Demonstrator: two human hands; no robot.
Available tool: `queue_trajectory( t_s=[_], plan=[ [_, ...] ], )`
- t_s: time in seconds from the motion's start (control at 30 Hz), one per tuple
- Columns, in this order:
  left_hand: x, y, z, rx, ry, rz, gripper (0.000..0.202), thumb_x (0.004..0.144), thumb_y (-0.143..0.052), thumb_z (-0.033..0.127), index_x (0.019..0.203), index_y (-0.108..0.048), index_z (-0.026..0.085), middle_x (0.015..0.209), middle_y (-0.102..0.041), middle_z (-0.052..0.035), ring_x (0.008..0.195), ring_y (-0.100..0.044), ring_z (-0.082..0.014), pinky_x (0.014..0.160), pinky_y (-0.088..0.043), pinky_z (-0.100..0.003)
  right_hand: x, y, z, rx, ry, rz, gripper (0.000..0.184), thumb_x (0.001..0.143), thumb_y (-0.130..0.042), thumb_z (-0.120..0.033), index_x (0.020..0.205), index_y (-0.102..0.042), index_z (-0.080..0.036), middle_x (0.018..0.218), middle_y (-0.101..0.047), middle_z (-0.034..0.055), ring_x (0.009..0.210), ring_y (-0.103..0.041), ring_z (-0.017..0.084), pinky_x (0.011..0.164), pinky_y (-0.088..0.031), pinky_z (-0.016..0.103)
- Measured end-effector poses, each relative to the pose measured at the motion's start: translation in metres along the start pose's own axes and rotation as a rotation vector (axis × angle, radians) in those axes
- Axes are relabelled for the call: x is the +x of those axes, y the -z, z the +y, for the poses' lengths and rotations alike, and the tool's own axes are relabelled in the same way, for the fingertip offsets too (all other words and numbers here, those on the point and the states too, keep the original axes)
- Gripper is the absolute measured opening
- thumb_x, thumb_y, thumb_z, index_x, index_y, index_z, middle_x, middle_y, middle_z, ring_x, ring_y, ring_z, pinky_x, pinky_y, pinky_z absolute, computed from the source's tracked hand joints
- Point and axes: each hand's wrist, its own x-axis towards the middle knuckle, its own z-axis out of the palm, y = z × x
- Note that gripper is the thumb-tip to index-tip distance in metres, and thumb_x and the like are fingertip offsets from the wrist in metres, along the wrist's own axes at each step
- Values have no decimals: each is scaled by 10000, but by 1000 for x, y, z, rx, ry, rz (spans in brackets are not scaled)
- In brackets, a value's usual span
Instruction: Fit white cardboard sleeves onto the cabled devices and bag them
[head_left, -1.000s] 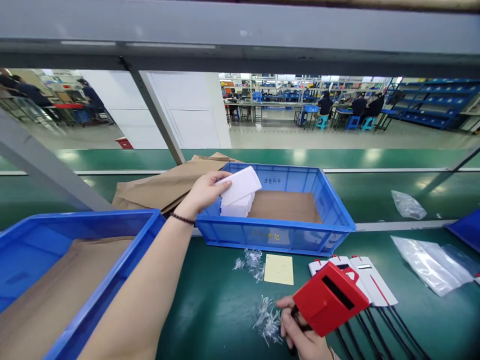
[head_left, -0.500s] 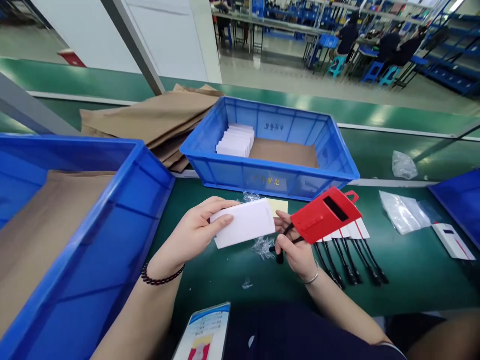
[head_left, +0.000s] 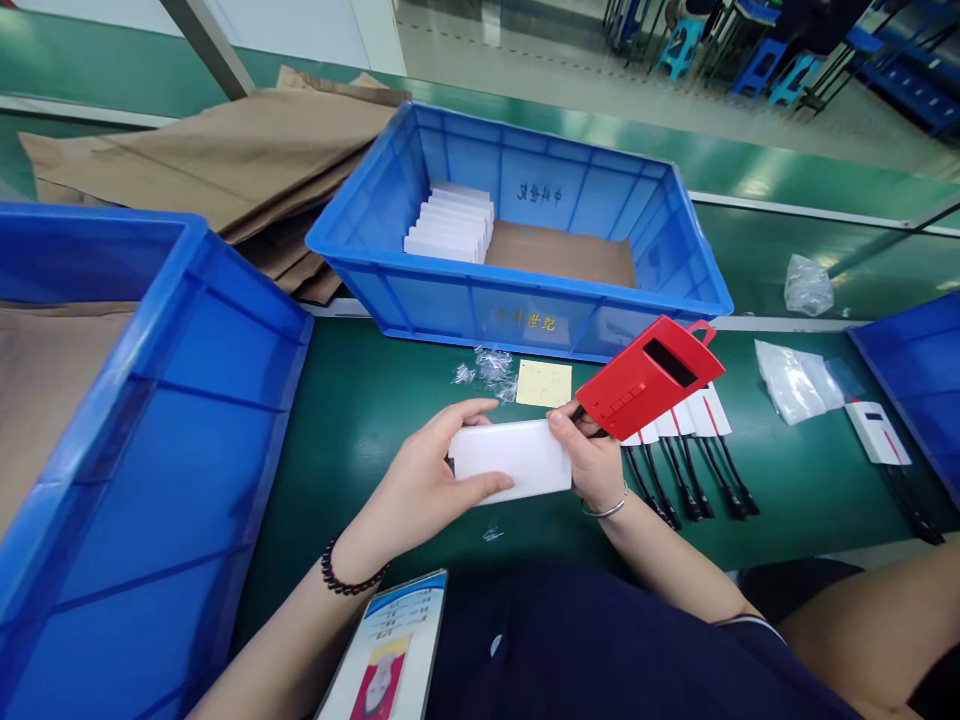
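My left hand [head_left: 424, 480] grips the left end of a flat white rectangular box [head_left: 514, 472] held just above the green bench. My right hand [head_left: 592, 462] touches the box's right end with thumb and fingers, and it also holds a red handheld device [head_left: 646, 376] that sticks up and to the right. A stack of similar white boxes [head_left: 450, 225] stands in the left part of the blue crate [head_left: 525, 315] behind my hands.
A large blue crate [head_left: 187, 420] lined with brown paper sits at left. Brown paper sheets [head_left: 225, 150] lie behind it. White tags with black cables [head_left: 690, 470], a yellow note [head_left: 544, 383], plastic scraps [head_left: 487, 368], clear bags [head_left: 795, 378] and a blue bin [head_left: 915, 370] lie around. A badge [head_left: 390, 650] hangs at my chest.
My left hand took a white box from the crate and brought it down toward me. My right hand with the red device moved up to meet the box's right end.
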Motion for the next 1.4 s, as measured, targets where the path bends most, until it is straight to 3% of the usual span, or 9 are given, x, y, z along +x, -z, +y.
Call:
queue_trajectory(
  t_s=[0.17,0.33,0.5,0.63,0.83,0.9,1.03,1.2,1.4],
  plan=[
    [-8,2,-5,-90,49,50,351,814,-697,494,1031,-688,219,1015,-698,-58,826,-654,-196,653,-539,-271,1,0,1,54,-160,-77,472,793,-692,-647,826,-746,-179,684,-635,25,556,-543,126,431,-440,239],
    [-13,13,-13,-48,37,152,342,834,-695,496,1059,-667,240,1025,-699,-47,824,-663,-192,611,-532,-263,-3,1,0,150,-198,-200,338,772,-778,-511,911,-735,-205,860,-668,22,505,-494,72,325,-376,182],
    [-15,4,-18,118,-350,314,146,889,-677,256,1030,-640,237,990,-720,-33,904,-686,-175,751,-556,-290,-9,1,-1,152,-156,-274,248,848,-726,-451,893,-721,-207,1147,-681,50,486,-472,32,354,-423,184],
    [-15,-8,-27,149,-586,412,266,873,-700,160,1065,-551,268,910,-725,-6,883,-688,-171,793,-580,-340,-12,-2,-7,183,-170,-264,262,809,-764,-447,821,-697,-194,1177,-686,61,466,-465,26,347,-422,193],
    [-25,-28,-47,131,-303,781,467,841,-690,568,982,-358,271,1193,-598,-83,1174,-646,-266,945,-578,-525,-17,-7,-12,252,-193,-220,249,759,-811,-369,697,-664,-178,1159,-706,57,442,-457,19,336,-384,203],
    [-28,-34,-52,74,-290,785,381,889,-638,555,969,-424,251,1322,-540,-110,1276,-591,-295,1004,-545,-546,-19,-8,-11,263,-183,-204,234,761,-811,-364,709,-676,-180,1164,-704,62,460,-477,27,338,-377,200],
    [-27,-43,-55,-179,-492,746,270,913,-652,471,904,-645,201,1328,-621,-103,1233,-621,-306,1016,-534,-512,-22,-9,-4,240,-157,-176,241,745,-829,-373,730,-685,-180,1138,-699,69,532,-526,57,352,-406,192],
    [-27,-48,-57,-467,-312,689,150,918,-659,227,792,-733,191,1139,-714,-80,1050,-691,-235,871,-584,-378,-26,-11,5,206,-112,-162,178,780,-813,-327,780,-696,-193,1093,-681,36,527,-518,42,414,-485,205],
    [-27,-50,-54,-663,-298,570,174,894,-681,190,1001,-777,288,1288,-644,-50,1190,-629,-232,1002,-550,-410,-30,-6,7,105,-59,-215,180,841,-755,-329,996,-720,-245,1181,-663,40,529,-528,38,431,-515,213]
  ],
)
